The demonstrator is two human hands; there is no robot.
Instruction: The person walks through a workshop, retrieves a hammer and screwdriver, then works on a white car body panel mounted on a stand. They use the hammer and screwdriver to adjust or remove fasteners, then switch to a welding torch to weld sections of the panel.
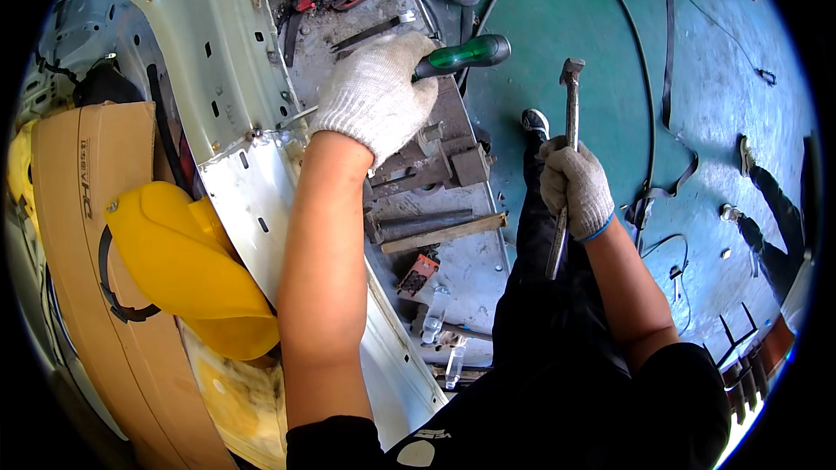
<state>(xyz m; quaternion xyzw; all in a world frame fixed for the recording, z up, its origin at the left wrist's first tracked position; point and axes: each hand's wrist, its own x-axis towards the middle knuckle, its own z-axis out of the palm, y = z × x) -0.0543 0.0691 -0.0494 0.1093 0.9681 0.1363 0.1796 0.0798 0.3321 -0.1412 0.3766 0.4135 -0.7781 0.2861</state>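
My left hand [379,91], in a white knit glove, is closed around a screwdriver with a green and black handle [466,54]. The handle points right, while a thin metal shaft comes out on the other side of the glove toward the edge of the pale car body panel [248,187]. Whether its tip touches the seam there I cannot tell. Farther right, my right hand [575,183], also gloved, grips a metal hammer [571,100] by its shaft. The hammer stands head up, away from the panel, in front of my leg.
Beside the panel, a metal bench [475,271] carries steel blocks [448,161], a red clamp-like piece [420,272], clear bottles [435,313] and tools. A yellow welding mask [187,265] rests by cardboard [87,235] at left. A hose [640,43] loops across the floor; another person's legs [775,209] are at right.
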